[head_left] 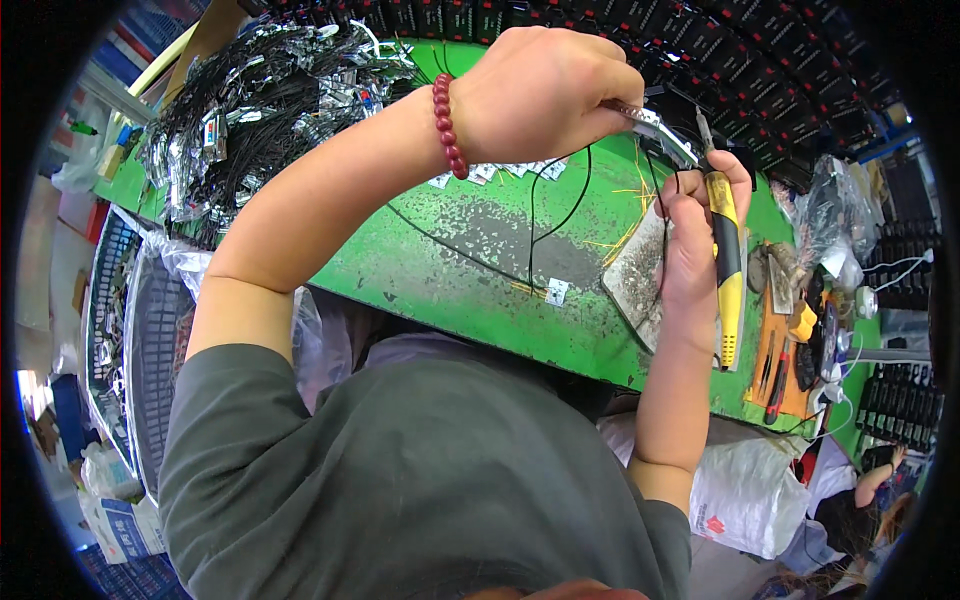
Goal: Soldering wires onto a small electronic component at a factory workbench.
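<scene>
My left hand (560, 92), a dark red bead bracelet at its wrist, is closed in a pinch on a small silver flat part (655, 128); its exact kind is unclear. My right hand (693, 225) is wrapped round a yellow and black soldering iron (727, 255), held upright with its metal tip (704, 128) beside the silver part. Close to the right fingers, thin black wire runs down; whether they grip it too cannot be made out. A looped black cable (533, 215) hangs over the worn green table (440, 265). Under my right wrist lies a stained pale pad (632, 280).
At the back left is a tangled heap of black cables with silver ends (270, 115). Rows of black boxes (760, 60) line the back. An orange board (785, 350) with hand tools lies right. Grey baskets (150, 340) stand left. Another person's arm (880, 478) shows far right.
</scene>
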`<state>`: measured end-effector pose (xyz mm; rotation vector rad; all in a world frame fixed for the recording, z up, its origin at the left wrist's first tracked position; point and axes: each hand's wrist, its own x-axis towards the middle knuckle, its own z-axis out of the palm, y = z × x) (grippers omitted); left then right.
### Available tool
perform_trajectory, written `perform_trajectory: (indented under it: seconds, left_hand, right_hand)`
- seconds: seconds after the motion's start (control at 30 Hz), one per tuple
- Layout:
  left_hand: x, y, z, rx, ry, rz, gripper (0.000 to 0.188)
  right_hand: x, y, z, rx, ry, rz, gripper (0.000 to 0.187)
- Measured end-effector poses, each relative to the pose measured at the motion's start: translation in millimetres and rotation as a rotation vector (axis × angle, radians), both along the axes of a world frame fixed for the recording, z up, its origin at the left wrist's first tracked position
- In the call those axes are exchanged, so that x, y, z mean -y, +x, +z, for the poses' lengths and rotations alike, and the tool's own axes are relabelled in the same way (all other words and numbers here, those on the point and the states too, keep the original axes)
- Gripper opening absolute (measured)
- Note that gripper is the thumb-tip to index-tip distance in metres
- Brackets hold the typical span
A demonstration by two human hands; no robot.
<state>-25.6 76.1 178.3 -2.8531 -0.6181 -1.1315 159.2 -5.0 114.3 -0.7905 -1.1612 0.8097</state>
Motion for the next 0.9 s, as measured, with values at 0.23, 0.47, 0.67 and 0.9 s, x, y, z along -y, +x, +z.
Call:
perform_trajectory:
  seconds: [0.23, 0.47, 0.67, 0.9]
  left_hand:
    - [-9, 3, 15, -0.058, -0.092, 0.017, 0.009]
    - [-22, 1, 27, -0.033, -0.281, 0.017, 0.008]
    - [-40, -17, 33, 0.161, -0.264, 0.181, 0.01]
    - [-20, -8, 23, 0.058, -0.161, 0.095, 0.011]
  right_hand:
    - [-1, 23, 5, 0.536, 0.072, -0.277, 0.035]
    - [17, 44, 14, 0.152, -0.016, -0.007, 0.044]
    - [43, 83, -11, 0.266, -0.149, -0.006, 0.035]
    - [42, 73, -11, 0.26, -0.041, -0.179, 0.027]
